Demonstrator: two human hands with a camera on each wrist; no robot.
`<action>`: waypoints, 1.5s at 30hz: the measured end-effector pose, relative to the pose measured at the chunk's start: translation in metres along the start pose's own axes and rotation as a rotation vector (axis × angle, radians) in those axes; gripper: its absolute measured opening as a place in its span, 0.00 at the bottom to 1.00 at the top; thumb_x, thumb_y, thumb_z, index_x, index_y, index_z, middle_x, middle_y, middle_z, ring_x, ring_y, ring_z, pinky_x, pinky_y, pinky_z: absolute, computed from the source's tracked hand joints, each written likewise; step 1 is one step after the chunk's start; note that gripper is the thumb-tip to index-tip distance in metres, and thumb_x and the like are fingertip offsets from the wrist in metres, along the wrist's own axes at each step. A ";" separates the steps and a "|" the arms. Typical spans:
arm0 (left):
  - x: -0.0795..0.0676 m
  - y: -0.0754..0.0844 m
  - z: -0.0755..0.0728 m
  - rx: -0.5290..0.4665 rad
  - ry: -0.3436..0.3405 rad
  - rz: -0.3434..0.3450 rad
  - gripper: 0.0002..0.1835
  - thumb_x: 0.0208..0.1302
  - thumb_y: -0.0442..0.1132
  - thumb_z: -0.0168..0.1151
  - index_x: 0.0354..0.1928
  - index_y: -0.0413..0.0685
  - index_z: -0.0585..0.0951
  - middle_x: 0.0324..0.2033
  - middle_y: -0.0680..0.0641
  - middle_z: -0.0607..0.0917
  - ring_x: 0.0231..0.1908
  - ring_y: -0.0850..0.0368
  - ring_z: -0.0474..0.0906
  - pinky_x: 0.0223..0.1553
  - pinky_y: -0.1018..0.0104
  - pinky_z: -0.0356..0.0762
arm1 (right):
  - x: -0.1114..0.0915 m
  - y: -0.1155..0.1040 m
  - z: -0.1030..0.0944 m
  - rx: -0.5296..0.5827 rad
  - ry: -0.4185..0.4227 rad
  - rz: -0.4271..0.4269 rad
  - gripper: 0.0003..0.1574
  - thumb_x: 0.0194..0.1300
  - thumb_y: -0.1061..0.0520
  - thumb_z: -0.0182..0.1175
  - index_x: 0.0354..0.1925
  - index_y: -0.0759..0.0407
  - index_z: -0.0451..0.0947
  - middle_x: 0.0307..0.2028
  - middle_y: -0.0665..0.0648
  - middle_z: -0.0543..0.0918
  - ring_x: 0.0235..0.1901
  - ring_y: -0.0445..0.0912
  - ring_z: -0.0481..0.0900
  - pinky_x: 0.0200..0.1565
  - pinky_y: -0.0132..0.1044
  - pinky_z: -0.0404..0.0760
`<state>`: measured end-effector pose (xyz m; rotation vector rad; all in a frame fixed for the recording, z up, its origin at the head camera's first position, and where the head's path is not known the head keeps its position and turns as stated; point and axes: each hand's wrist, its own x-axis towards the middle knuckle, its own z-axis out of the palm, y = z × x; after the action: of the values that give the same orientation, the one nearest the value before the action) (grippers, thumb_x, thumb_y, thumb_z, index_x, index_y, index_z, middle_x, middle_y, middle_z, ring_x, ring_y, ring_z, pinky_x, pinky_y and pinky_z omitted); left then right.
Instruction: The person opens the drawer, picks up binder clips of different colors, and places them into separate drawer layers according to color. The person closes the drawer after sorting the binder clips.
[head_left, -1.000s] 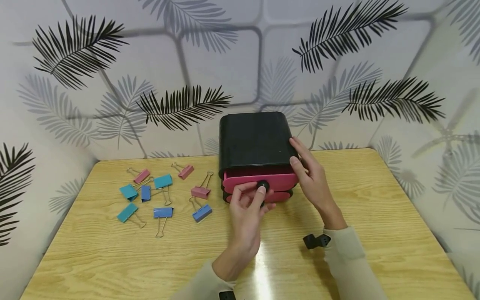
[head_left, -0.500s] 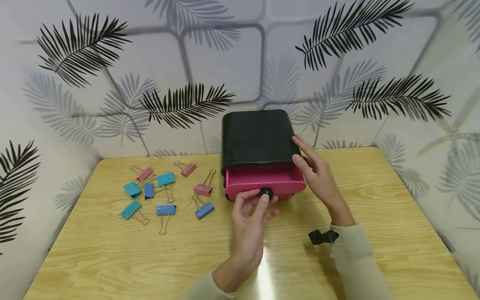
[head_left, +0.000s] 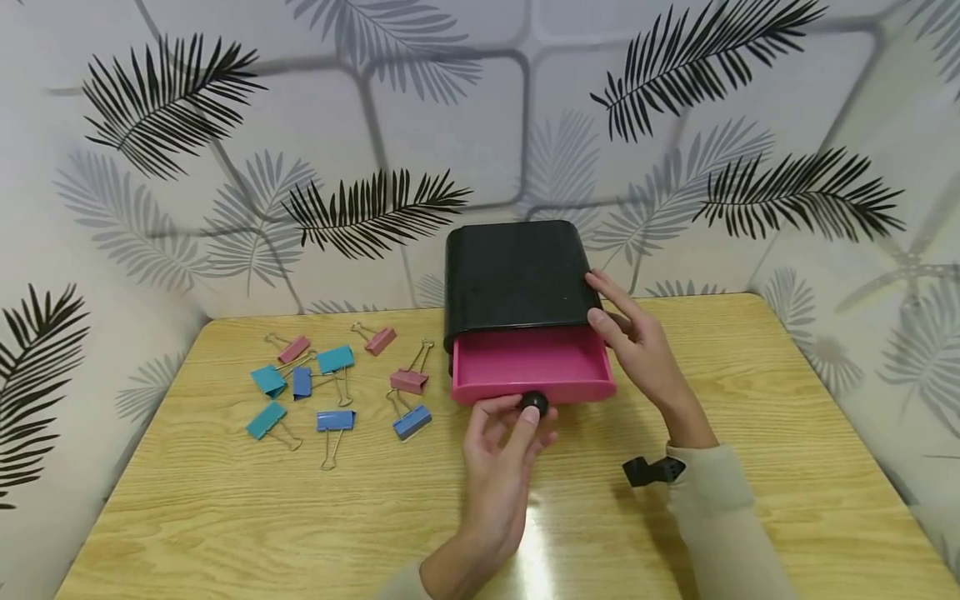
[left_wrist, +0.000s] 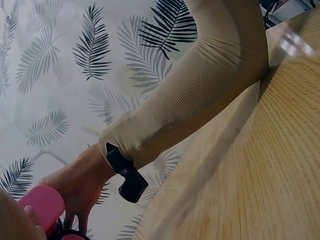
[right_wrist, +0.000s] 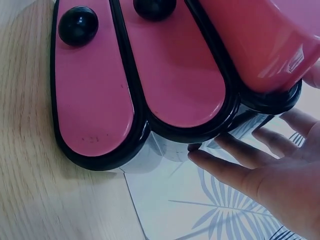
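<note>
A small black cabinet (head_left: 517, 275) stands at the back of the table, its pink top drawer (head_left: 532, 392) pulled out and the bare interior showing. My left hand (head_left: 497, 487) pinches the round black knob (head_left: 534, 403) of that drawer between thumb and fingers. Against the cabinet's right side rests my right hand (head_left: 648, 358), fingers spread, with fingertips at the top edge. In the right wrist view, the right hand's fingers (right_wrist: 240, 172) touch the cabinet's side, and two lower drawers (right_wrist: 95, 105) with black knobs sit closed beneath the pulled-out one.
Several binder clips lie left of the cabinet: pink ones such as this clip (head_left: 409, 381), blue ones such as this clip (head_left: 412, 422), and teal ones such as this clip (head_left: 266, 420). The wooden table (head_left: 300, 533) meets a leaf-patterned backdrop (head_left: 420, 133) at the back.
The top drawer has slid out toward the front, drawn by the left hand on its knob, so its inside now shows. The right hand has stayed on the cabinet's side.
</note>
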<state>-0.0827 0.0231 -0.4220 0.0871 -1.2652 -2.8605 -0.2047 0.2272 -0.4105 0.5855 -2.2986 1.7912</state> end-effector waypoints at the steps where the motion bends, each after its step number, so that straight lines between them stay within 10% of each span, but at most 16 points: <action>1: -0.001 0.000 0.000 0.002 -0.002 0.001 0.13 0.71 0.27 0.62 0.53 0.37 0.73 0.54 0.35 0.79 0.49 0.44 0.85 0.50 0.53 0.85 | 0.000 0.000 -0.001 0.003 -0.007 -0.004 0.31 0.81 0.56 0.51 0.78 0.50 0.64 0.79 0.52 0.57 0.68 0.62 0.70 0.55 0.28 0.79; 45: -0.026 -0.012 -0.016 0.084 -0.040 0.000 0.17 0.72 0.29 0.62 0.56 0.33 0.69 0.58 0.33 0.78 0.54 0.36 0.82 0.51 0.42 0.83 | 0.006 0.007 -0.003 0.001 -0.016 -0.001 0.30 0.83 0.54 0.47 0.79 0.46 0.62 0.79 0.50 0.58 0.64 0.42 0.76 0.51 0.30 0.82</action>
<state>-0.0562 0.0202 -0.4401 0.0307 -1.3929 -2.8229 -0.2132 0.2300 -0.4142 0.6026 -2.3078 1.7939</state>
